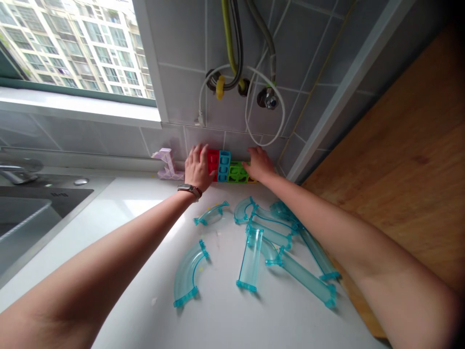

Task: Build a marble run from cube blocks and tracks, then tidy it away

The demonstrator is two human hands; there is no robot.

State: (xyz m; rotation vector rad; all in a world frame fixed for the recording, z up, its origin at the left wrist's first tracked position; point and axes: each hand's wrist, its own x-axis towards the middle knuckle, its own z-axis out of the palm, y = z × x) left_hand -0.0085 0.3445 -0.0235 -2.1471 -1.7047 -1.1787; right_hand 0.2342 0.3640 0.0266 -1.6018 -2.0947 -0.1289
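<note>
A row of coloured plastic blocks lies against the tiled wall at the back of the white counter (152,271): a red block (212,162), a blue one (224,166), a green one (238,172) and a yellow edge beyond it. My left hand (197,168), with a watch at the wrist, is closed over the red end of the row. My right hand (258,164) presses on the green and yellow end, fingers curled over it. A pale pink block piece (166,164) stands just left of my left hand.
Several clear teal track pieces, curved (189,274) and straight (250,259), lie scattered on the counter nearer to me. A sink (22,218) and tap are at the left, a wooden surface (407,160) at the right. Hoses and a white cable hang on the wall above.
</note>
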